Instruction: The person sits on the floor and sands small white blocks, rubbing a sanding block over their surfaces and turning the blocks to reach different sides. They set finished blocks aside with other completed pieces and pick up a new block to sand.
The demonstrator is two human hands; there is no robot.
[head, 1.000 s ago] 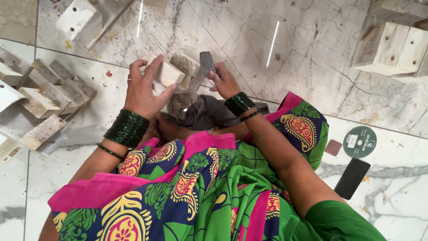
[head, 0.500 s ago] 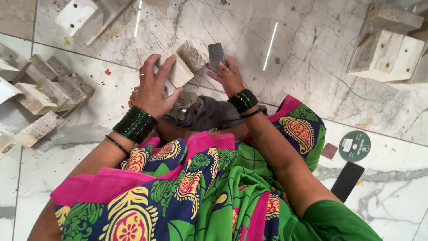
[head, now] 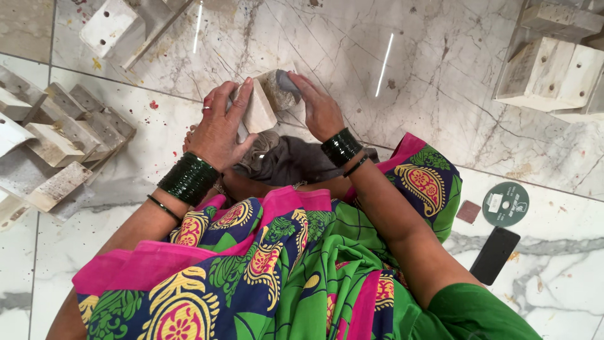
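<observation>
A: What does the left hand [head: 220, 126] have hold of?

B: A pale wooden block [head: 258, 110]. The fingers are curled over its top and side, closed firmly round it, and the block is tilted up off the marble floor [head: 409, 75], just above a crumpled grey cloth [head: 289, 160] that lies in front of the person's lap.

A: And the right hand [head: 318, 107]?

B: It sits just right of the block, fingers bent and pressed down on a small grey sanding pad [head: 286, 85]. The pad lies against the block's upper end, so hand, pad and block all touch. How tightly the thumb grips the pad I cannot tell; it is hidden beneath the hand.

A: What else lies around the block?

B: Well to its left is a heap of similar wooden pieces [head: 53, 145], lying at angles on the floor. Up and to the left of the block stands another white piece [head: 107, 25]. Far to the right of it, near the top corner, are larger wooden blocks with holes [head: 553, 75]. Down and to the right of the block, past the person's right arm, lie a green disc [head: 505, 203], a small brown square [head: 468, 211] just beside it, and a black phone [head: 494, 255] below them.

A: Anything on the wrists?

B: Stacked dark green bangles [head: 189, 179] on both.
</observation>
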